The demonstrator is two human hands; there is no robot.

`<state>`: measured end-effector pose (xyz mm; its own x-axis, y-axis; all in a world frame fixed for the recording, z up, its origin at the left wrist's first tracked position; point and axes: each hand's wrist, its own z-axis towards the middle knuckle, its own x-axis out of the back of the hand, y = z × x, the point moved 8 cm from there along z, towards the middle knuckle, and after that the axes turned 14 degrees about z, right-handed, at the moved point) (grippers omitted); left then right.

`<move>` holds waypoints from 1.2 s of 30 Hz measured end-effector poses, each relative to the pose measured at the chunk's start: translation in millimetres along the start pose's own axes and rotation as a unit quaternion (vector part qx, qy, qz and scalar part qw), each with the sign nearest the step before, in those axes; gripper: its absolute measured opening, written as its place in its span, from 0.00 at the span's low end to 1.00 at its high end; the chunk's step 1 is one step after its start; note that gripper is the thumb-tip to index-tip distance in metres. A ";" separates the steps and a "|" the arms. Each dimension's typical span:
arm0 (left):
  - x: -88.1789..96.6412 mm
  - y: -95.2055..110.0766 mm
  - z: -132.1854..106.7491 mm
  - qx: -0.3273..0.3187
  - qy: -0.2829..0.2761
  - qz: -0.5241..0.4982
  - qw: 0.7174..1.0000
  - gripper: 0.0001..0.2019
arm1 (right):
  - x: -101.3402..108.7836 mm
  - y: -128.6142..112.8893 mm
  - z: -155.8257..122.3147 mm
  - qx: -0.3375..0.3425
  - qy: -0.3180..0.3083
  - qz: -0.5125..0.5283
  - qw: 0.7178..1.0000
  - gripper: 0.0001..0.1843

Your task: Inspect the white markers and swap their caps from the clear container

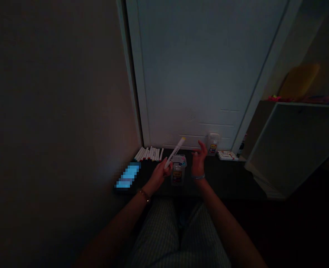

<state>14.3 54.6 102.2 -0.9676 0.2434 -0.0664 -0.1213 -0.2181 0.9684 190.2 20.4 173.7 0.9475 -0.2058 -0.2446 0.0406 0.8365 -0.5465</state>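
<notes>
My left hand [161, 170] is closed around the lower end of a white marker [175, 152] with a yellow tip, which slants up to the right. Just right of that hand, a clear plastic box [178, 176] with a dark label stands on the dark surface. A pale, patterned piece [181, 160] that looks like a lid is at its top. My right hand [199, 162] is raised to the right of the box, fingers apart and nothing in them. Several white markers [150, 153] lie in a row at the back left, their coloured ends toward me.
A second clear box [213, 144] stands against the white door [192, 74]. Beside it lies a flat white pack [227, 155]. A blurred-out bright blue panel [128, 175] is at the dark table's [223, 182] left edge. A cabinet [301, 141] bounds the right, a wall [69, 111] the left.
</notes>
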 end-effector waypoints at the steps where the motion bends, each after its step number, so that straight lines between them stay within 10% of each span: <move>1: -7.6 2.3 -1.6 0.005 -0.022 -0.011 1.000 0.20 | -7.3 -11.5 8.7 0.010 -0.010 0.020 1.000 0.24; 9: -27.1 17.1 -18.2 -0.009 -0.074 -0.052 0.996 0.18 | -37.2 -38.9 23.8 -0.083 -0.127 0.058 0.987 0.16; 26: 13.6 77.4 -35.6 -0.184 0.217 0.206 0.936 0.07 | -5.8 -17.4 14.4 -0.141 -0.079 0.081 0.984 0.11; 36: 18.2 36.4 -10.4 -0.125 0.183 0.157 0.962 0.10 | 17.7 26.8 -32.2 -0.177 -0.046 0.036 0.982 0.11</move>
<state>-10.0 41.3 133.7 -0.9727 -0.2110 0.0960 0.1853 -0.4584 0.8692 197.8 22.9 128.9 0.9691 -0.0918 -0.2290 -0.1257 0.6149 -0.7785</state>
